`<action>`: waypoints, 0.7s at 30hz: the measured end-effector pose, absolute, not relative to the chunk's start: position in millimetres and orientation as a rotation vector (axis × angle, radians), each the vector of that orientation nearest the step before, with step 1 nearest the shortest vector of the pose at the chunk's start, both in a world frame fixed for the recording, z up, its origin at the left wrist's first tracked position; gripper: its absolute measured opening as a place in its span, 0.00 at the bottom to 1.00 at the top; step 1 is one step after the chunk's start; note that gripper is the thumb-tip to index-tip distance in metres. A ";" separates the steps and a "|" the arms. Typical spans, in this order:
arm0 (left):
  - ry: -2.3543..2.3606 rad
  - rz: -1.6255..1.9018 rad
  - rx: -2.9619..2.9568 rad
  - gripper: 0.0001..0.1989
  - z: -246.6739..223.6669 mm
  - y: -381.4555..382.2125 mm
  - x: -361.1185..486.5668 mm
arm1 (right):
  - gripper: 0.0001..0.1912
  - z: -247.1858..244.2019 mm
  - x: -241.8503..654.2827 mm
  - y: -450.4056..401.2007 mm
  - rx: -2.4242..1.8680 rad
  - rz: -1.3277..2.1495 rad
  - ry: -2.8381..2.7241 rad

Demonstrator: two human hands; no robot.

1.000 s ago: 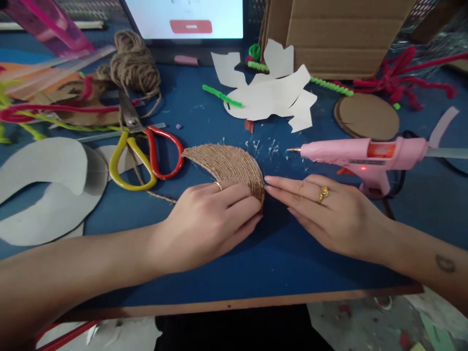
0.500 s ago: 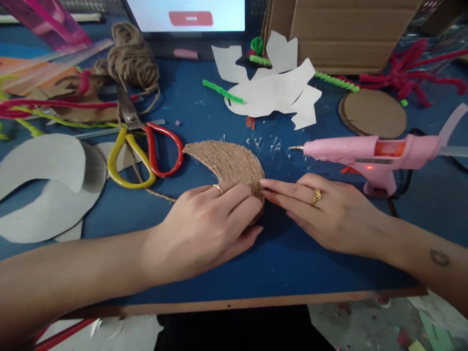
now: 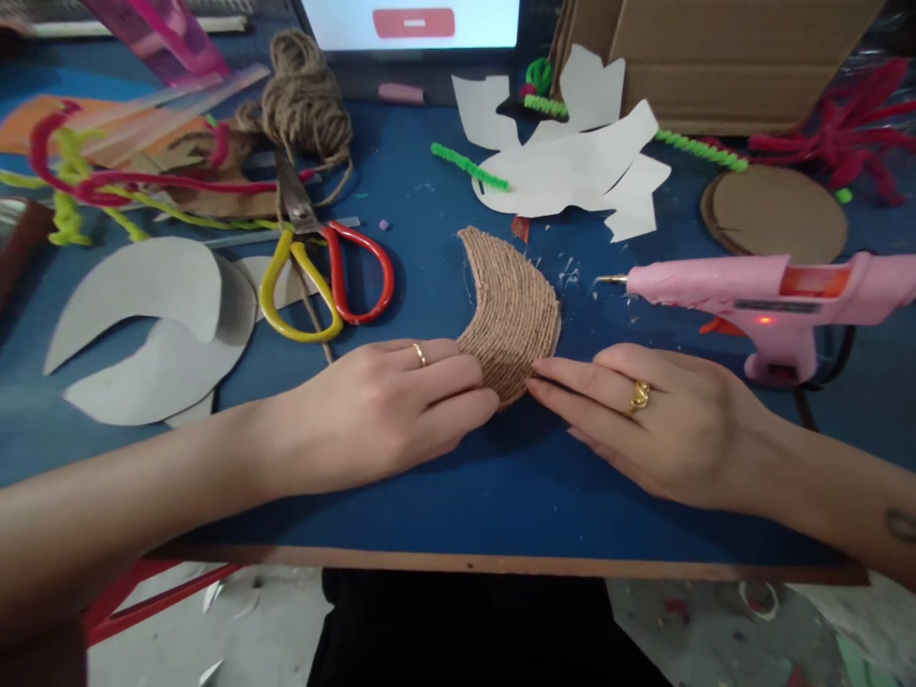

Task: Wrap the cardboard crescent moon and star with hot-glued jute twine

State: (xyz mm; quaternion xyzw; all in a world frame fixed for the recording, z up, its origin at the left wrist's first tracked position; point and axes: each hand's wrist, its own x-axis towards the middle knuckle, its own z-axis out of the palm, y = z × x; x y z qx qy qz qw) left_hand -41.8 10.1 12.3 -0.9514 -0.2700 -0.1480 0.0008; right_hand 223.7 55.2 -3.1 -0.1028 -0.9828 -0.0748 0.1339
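A crescent-shaped piece covered in rows of brown twine [image 3: 516,305] lies on the blue table, its upper tip pointing up and left. My left hand [image 3: 401,401] covers its lower left part, fingers curled and pressed together on it. From the right, the fingertips of my right hand [image 3: 644,410] touch its lower right edge, fingers together and stretched out. A strand of twine [image 3: 315,320] runs under the scissors toward my left hand. The scissors [image 3: 322,272], with one yellow and one red handle, lie left of the crescent. To the right lies a pink glue gun [image 3: 751,286] with a lit red light.
A twine ball [image 3: 304,100], pipe cleaners and grey crescent cutouts [image 3: 157,324] lie at the left. White paper cutouts [image 3: 565,172], a screen [image 3: 422,24] and a cardboard box [image 3: 730,57] are at the back. Cardboard discs [image 3: 777,215] lie behind the glue gun.
The twine-covered crescent has turned clockwise, its tip now pointing more upward. My left hand has shifted down along it. The whole view has moved slightly left.
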 end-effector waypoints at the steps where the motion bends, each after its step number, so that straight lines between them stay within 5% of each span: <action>1: -0.861 -0.481 -2.973 0.05 11.7 8.9 -41.7 | 0.20 -3.6 223.0 56.1 -0.277 -0.219 -2.838; 21: -0.718 -0.536 -2.770 0.14 7.5 1.1 -28.8 | 0.18 -3.9 223.3 59.7 -0.226 -0.142 -2.832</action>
